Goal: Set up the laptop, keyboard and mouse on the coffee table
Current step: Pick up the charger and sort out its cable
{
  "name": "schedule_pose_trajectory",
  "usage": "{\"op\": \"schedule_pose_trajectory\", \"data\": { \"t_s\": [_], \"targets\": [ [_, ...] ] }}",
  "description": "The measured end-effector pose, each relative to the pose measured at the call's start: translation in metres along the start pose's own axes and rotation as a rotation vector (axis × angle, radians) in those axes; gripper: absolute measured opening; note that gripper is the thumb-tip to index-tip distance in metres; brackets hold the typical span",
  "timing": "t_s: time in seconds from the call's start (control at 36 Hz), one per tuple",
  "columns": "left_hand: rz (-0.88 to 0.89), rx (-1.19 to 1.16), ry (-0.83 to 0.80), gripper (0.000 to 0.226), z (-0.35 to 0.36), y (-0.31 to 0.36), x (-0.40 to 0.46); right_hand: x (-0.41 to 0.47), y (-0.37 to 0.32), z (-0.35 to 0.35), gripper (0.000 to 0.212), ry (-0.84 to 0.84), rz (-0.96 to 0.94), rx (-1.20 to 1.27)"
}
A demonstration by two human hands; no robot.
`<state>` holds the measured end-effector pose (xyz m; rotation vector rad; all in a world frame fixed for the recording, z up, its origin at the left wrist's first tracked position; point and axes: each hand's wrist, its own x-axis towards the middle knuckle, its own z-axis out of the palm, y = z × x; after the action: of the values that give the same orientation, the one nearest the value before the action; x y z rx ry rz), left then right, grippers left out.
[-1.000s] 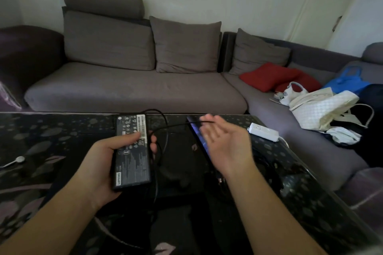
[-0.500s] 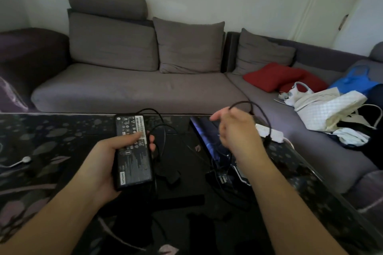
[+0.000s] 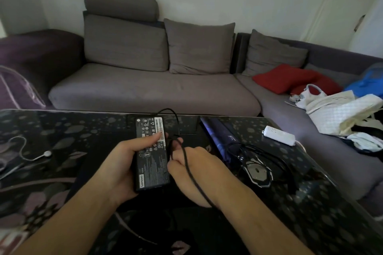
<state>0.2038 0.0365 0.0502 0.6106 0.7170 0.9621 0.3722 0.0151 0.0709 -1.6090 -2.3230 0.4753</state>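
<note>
A grey sofa [image 3: 153, 89] stood behind the dark patterned coffee table [image 3: 62, 136]. On the table's right lay the keyboard [image 3: 217, 132] and, near it, the mouse [image 3: 258, 172]; a laptop was not plainly visible. The step looked like unwinding the charger: the left hand [image 3: 120, 163] gripped the power brick [image 3: 151, 153], the right hand [image 3: 190, 170] was curled round its cable [image 3: 189, 172]. Next, the white power strip [image 3: 278, 135] probably needed reaching.

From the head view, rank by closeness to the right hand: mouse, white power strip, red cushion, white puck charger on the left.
From the right hand:
1. mouse, just to its right on the table.
2. white power strip, far right table edge.
3. white puck charger, far left on the table.
4. red cushion, back on the sofa.
</note>
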Motion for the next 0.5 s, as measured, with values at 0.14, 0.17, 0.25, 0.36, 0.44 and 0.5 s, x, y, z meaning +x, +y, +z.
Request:
{"op": "schedule_pose_trajectory", "data": {
  "t_s": [0.14, 0.17, 0.25, 0.36, 0.44, 0.5],
  "targets": [
    [0.031, -0.162, -0.050, 0.036, -0.004, 0.001, -0.001, 0.006, 0.016, 0.006, 0.037, -0.092, 0.133, 0.085],
    [0.032, -0.165, -0.072, 0.033, -0.004, 0.001, -0.001, 0.007, 0.021, 0.009, 0.035, -0.142, 0.183, 0.140],
    [0.022, -0.150, -0.144, 0.021, -0.003, 0.003, 0.000, 0.008, 0.034, 0.007, 0.023, -0.337, 0.274, 0.274],
    [0.020, -0.052, -0.175, 0.029, -0.007, 0.005, 0.002, 0.001, 0.045, -0.005, 0.049, -0.171, 0.231, 0.852],
    [0.042, 0.156, -0.167, 0.045, -0.009, 0.003, 0.002, 0.003, 0.042, -0.008, 0.038, -0.124, 0.177, 1.257],
    [0.072, 0.242, -0.183, 0.037, -0.005, 0.001, 0.001, 0.006, 0.035, -0.006, 0.037, -0.068, 0.248, 1.289]
  ]
}}
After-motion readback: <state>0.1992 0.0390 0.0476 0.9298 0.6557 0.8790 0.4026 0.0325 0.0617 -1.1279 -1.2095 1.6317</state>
